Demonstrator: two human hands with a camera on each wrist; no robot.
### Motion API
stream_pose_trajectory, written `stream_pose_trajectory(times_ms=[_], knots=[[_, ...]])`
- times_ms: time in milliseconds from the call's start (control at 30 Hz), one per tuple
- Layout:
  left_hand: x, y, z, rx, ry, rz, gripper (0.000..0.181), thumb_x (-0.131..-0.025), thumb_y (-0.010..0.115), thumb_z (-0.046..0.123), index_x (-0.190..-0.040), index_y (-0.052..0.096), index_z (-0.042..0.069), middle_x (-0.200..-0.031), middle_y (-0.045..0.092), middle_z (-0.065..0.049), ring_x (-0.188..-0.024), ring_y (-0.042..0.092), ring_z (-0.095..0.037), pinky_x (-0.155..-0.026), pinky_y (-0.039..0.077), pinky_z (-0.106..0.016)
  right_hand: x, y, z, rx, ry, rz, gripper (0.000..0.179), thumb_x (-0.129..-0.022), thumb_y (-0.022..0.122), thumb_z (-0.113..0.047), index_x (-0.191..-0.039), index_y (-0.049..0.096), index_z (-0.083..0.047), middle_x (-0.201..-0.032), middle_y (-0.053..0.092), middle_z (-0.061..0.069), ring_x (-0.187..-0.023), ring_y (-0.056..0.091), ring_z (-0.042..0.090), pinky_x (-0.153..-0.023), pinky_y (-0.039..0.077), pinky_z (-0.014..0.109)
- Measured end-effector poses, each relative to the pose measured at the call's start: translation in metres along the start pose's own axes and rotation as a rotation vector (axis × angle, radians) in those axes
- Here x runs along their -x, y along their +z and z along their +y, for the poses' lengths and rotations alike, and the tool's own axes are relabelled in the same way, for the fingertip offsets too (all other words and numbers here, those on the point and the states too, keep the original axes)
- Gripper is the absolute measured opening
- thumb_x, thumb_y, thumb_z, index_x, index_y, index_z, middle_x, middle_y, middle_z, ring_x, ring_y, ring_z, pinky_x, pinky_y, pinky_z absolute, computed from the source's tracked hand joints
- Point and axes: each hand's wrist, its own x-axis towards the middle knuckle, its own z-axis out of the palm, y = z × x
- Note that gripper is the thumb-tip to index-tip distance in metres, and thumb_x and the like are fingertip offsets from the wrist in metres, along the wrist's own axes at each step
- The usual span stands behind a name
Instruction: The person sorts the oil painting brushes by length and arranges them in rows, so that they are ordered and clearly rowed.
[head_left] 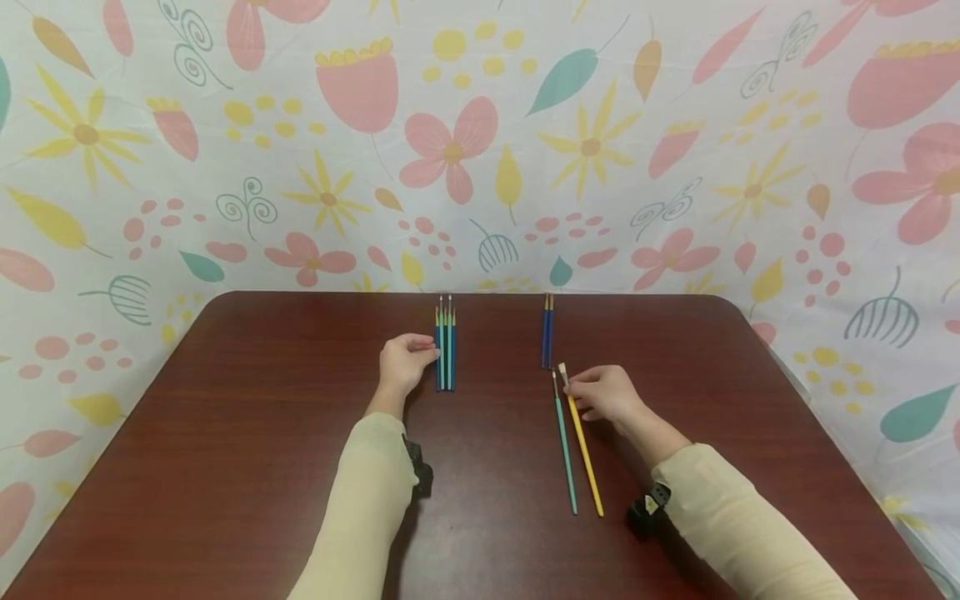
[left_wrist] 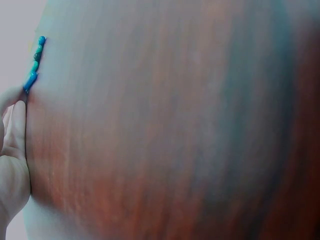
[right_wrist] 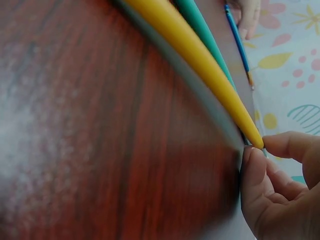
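Yellow brush (head_left: 587, 458), one: lay at the right of the desk (head_left: 225, 467), fingers of the right hand (head_left: 609, 394) pinching it near the bristles. Green brush (head_left: 566, 458), one: lay just beside, unheld. Blue brushes (head_left: 547, 333), two: lay beyond. Brush row (head_left: 450, 358), blue and green: touched by the left hand (head_left: 402, 364), fingers extended, apparently ungripping. Step, seemingly: arranging the yellow brush. Next move probably called for careful alignment, then release.

Row of brushes (head_left: 450, 358) lay on the table (head_left: 247, 467), toward the far side, left hand (head_left: 405, 360) against its left edge. Far pair of brushes (head_left: 546, 333) lay to its right. Nearer, a left brush (head_left: 567, 458) lay beside a right brush (head_left: 587, 458), right hand (head_left: 611, 393) at the latter's far end. Cloth (head_left: 450, 225) hung behind.
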Motion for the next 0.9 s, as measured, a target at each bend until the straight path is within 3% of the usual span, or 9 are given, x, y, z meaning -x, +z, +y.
stream_pose_trajectory(times_ms=[900], knots=[[-0.0012, -0.0013, 0.0011, 0.000, 0.007, -0.002, 0.023, -0.083, 0.073, 0.018, -0.103, 0.070, 0.007, -0.107, 0.071, -0.009, -0.103, 0.065, -0.023, -0.092, 0.050, -0.038, -0.0057, 0.0044, -0.0016, 0.073, 0.017, 0.021, 0.027, -0.088, 0.064, -0.013, -0.105, 0.065, 0.007, -0.087, 0.071, 0.015, -0.063, 0.064, 0.012, -0.058, 0.057, 0.031]])
